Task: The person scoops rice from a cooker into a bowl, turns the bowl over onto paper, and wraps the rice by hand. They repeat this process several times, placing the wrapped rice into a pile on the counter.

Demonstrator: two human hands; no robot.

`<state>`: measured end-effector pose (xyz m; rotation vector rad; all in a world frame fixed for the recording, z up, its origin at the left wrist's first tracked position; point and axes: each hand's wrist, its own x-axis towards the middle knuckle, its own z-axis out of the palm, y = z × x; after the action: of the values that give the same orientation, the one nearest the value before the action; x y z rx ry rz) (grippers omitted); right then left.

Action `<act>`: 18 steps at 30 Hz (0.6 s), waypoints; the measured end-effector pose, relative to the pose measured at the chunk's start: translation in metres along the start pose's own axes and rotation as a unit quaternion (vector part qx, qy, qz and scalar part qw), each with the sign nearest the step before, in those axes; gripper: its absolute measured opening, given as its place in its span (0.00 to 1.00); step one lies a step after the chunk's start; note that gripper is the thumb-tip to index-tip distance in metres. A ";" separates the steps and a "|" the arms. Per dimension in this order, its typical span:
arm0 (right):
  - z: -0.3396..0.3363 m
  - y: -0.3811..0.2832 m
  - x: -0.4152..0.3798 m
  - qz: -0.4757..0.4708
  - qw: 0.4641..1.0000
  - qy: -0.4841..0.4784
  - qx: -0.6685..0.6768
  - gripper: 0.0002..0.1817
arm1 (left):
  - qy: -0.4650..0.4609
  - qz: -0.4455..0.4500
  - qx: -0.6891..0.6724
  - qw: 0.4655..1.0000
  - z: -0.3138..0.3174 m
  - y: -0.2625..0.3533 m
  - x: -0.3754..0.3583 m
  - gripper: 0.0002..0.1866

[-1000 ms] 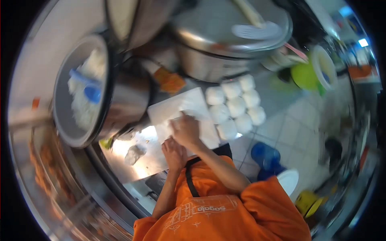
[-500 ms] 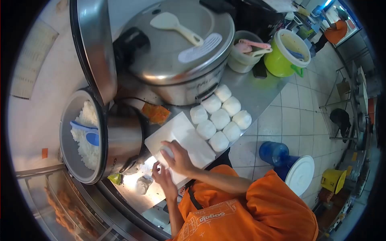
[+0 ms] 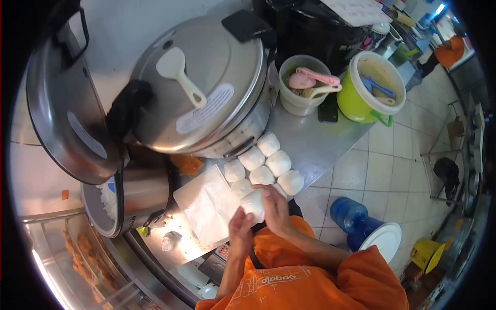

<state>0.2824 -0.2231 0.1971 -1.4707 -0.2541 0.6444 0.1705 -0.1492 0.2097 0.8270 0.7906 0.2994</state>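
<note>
Bundles [image 3: 262,175] right of paper sheets [image 3: 204,204]

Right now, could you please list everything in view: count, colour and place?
Bundles: at least seven, white, steel table
Held bundle: one, white, lower centre
Paper: count unclear, white, table
Open cooker: one, silver, left
Rice: one heap, white, open cooker
Closed cooker: one, silver, back
Paddle: one, white, closed cooker
Green bucket: one, green, table
Tub: one, whitish, table
Bottle: one, blue, floor
Yellow bucket: one, yellow, right
Person: one, orange shirt, upper right
Left hand and right hand: two, bare, held bundle
</note>
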 end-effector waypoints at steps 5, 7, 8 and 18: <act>-0.079 0.031 0.087 -0.074 0.964 0.127 -0.220 0.22 | 0.018 0.140 0.476 0.868 0.050 -0.027 0.050 0.24; -0.097 0.043 0.141 -0.118 0.941 0.173 -0.266 0.21 | 0.053 0.122 0.445 0.886 0.053 -0.023 0.053 0.24; -0.101 0.050 0.165 -0.116 0.942 0.179 -0.259 0.19 | 0.087 0.101 0.411 0.902 0.049 -0.020 0.052 0.23; -0.095 0.088 0.212 -0.115 0.820 0.196 -0.526 0.17 | 0.342 0.067 0.303 0.887 -0.060 -0.026 -0.029 0.21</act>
<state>0.4830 -0.1893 0.0540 -2.5376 -0.4979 -0.0843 0.1051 -0.1491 0.1800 1.3981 1.5394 0.4905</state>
